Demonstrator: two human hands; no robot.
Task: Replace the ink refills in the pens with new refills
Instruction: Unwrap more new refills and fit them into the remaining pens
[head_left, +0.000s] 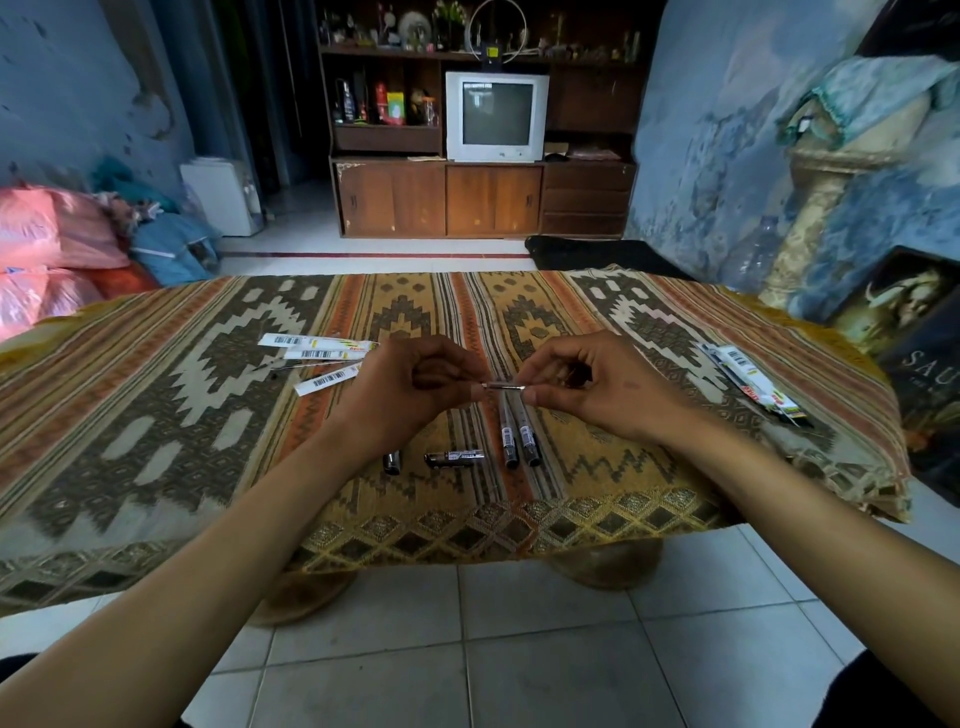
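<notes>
My left hand (410, 387) and my right hand (587, 384) meet above the middle of the table, each pinching one end of a thin ink refill (503, 385) held level between them. Below it, two dark pens (517, 439) lie side by side on the patterned cloth (182, 415). A pen barrel piece (454, 459) and a short pen cap (392, 462) lie nearer to me, to the left of the pens. Opened refill packets (319, 356) sit to the left of my left hand. More refill packets (750, 382) lie at the far right.
The low table's cloth hangs over the front edge (467, 540) above a tiled floor (519, 649). Behind stand a wooden cabinet with a television (496, 117), bags (62, 234) on the left, and framed pictures (909, 332) leaning on the right.
</notes>
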